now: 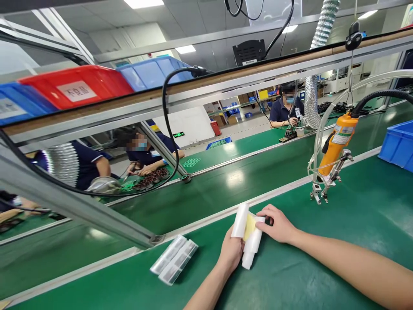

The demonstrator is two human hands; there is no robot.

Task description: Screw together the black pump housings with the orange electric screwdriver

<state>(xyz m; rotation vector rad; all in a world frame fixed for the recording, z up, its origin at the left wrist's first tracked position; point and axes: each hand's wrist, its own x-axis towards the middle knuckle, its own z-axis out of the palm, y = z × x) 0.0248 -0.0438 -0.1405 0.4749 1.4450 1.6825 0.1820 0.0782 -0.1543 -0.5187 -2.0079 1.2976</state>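
In front of me, above the green bench top (284, 275), is a curled white sheet (240, 221) with a pale yellow inner face; its exact kind I cannot make out. My left hand (230, 252) is closed around its lower left side, with some fingers hidden behind it. At the right edge, the thumb and fingers of my right hand (278, 224) pinch the sheet. Left of my left hand, two clear-and-white strips with grey patches (174, 259) lie side by side on the bench.
An orange electric screwdriver (337, 142) hangs at the right, near a blue bin (398, 144). A slanted metal post (106, 215) rises at the left. Red (77, 86) and blue bins (151, 71) stand on the overhead shelf. Several co-workers sit across the green line.
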